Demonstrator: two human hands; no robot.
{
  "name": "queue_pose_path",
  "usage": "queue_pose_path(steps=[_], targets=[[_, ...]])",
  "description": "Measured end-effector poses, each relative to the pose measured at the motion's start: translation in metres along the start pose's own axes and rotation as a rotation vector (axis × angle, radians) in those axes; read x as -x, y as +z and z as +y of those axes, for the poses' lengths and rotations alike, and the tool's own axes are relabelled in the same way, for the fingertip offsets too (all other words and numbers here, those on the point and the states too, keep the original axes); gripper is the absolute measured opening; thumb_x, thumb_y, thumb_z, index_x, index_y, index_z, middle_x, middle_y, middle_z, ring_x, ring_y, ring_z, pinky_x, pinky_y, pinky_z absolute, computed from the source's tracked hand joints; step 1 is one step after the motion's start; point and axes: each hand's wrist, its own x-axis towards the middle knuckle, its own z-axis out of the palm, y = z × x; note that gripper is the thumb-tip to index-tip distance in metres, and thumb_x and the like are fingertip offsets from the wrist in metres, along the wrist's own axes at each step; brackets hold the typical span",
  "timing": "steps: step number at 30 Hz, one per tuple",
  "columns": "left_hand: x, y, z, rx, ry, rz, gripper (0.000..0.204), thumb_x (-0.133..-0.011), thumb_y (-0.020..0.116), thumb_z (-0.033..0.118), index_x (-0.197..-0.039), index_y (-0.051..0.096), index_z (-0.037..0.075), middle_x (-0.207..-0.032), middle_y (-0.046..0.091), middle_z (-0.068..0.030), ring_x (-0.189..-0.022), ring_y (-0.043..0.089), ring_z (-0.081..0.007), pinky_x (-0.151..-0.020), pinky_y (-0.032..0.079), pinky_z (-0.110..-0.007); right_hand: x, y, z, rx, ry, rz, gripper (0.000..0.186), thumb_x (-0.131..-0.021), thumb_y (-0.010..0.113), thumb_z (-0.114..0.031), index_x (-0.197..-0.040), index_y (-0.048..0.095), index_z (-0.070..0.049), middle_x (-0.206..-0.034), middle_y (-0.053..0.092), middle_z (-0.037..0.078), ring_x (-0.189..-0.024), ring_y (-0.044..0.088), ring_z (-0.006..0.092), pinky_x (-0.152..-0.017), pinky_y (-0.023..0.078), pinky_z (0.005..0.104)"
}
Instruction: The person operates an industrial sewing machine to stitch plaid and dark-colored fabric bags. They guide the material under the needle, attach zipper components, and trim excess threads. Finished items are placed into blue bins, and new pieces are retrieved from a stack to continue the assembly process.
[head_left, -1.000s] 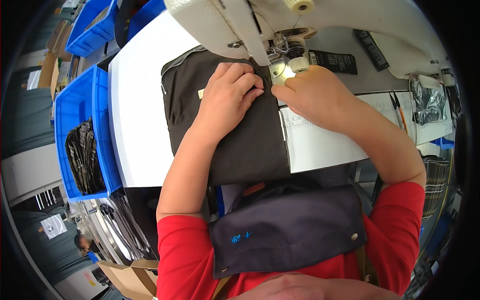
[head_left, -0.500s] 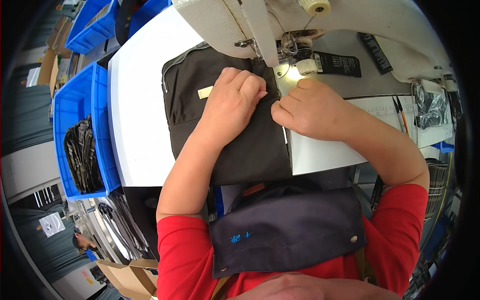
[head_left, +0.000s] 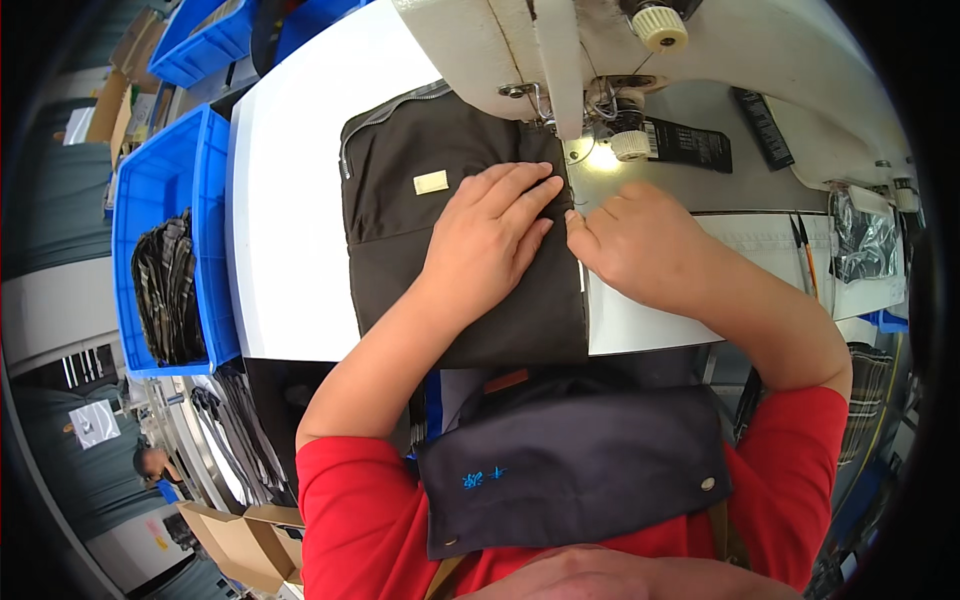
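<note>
A dark brown fabric panel (head_left: 395,295) lies on the sewing table, with a zipper (head_left: 398,104) along its far left edge and a small pale label (head_left: 431,182). Its far right corner reaches the needle area of a white sewing machine (head_left: 460,45), where a lamp lights the plate. My left hand (head_left: 490,232) rests flat on the panel, fingers stretched toward the right edge. At that same edge, just nearer than the needle, my right hand (head_left: 645,245) is curled, thumb and forefinger pinching the fabric. Its other fingers are tucked under and partly hidden.
A blue bin (head_left: 205,250) with folded plaid fabric (head_left: 165,290) stands at the left. Dark packets (head_left: 690,145) lie right of the needle. Scissors-like pointed tools (head_left: 806,255) and a clear plastic bag (head_left: 862,235) lie at the right. A cardboard box (head_left: 235,545) is at the lower left.
My left hand has gone from curled to flat, its fingers now spread along the panel. My right hand stays at the panel's edge. The whole view has shifted slightly.
</note>
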Motion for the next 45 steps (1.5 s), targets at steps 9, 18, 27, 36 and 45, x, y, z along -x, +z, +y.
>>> queue_pose_path(steps=[9, 18, 27, 36, 45], targets=[[-0.005, 0.006, -0.008, -0.001, -0.007, 0.058, 0.043, -0.088, 0.075, 0.012, -0.13, 0.068, 0.007, -0.135, 0.067, -0.0084, -0.123, 0.063, -0.0306, -0.102, 0.054, -0.04, -0.002, -0.002, 0.003, 0.043, 0.052, -0.023, 0.016, -0.086, 0.068, -0.011, -0.098, 0.07, -0.001, -0.069, 0.065, 0.004, -0.064, 0.067, 0.0211, -0.064, 0.052, 0.0362], [-0.024, 0.011, -0.032, -0.019, 0.012, 0.106, 0.039, -0.09, 0.075, 0.016, -0.128, 0.071, 0.008, -0.129, 0.071, -0.0089, -0.116, 0.066, -0.0302, -0.094, 0.056, -0.038, -0.01, 0.008, 0.018, 0.06, 0.153, 0.008, 0.034, -0.088, 0.073, -0.022, -0.112, 0.071, 0.001, -0.073, 0.067, 0.004, -0.068, 0.068, 0.0224, -0.066, 0.052, 0.0365], [-0.039, 0.015, -0.047, -0.095, -0.011, 0.116, 0.025, -0.089, 0.074, 0.017, -0.111, 0.075, 0.004, -0.11, 0.074, -0.0065, -0.113, 0.067, -0.0273, -0.091, 0.057, -0.038, -0.02, 0.013, 0.021, 0.123, 0.237, 0.043, 0.036, -0.087, 0.074, -0.019, -0.117, 0.071, 0.001, -0.076, 0.068, 0.004, -0.068, 0.067, 0.0223, -0.065, 0.05, 0.0357], [-0.042, 0.012, -0.04, -0.152, 0.022, 0.133, 0.022, -0.089, 0.072, 0.012, -0.11, 0.073, 0.005, -0.11, 0.073, -0.0054, -0.111, 0.067, -0.0269, -0.093, 0.052, -0.039, -0.012, 0.015, 0.023, 0.115, 0.209, 0.05, 0.03, -0.082, 0.072, -0.014, -0.109, 0.071, -0.002, -0.072, 0.064, 0.004, -0.065, 0.065, 0.0218, -0.063, 0.051, 0.0333], [-0.023, 0.002, -0.013, -0.19, 0.031, 0.24, 0.029, -0.08, 0.07, -0.002, -0.104, 0.074, 0.013, -0.108, 0.075, 0.0004, -0.1, 0.069, -0.0198, -0.082, 0.046, -0.036, -0.001, 0.012, 0.006, 0.12, 0.022, 0.142, 0.016, -0.076, 0.07, -0.012, -0.09, 0.069, -0.006, -0.07, 0.061, 0.002, -0.065, 0.063, 0.0187, -0.063, 0.049, 0.0334]])
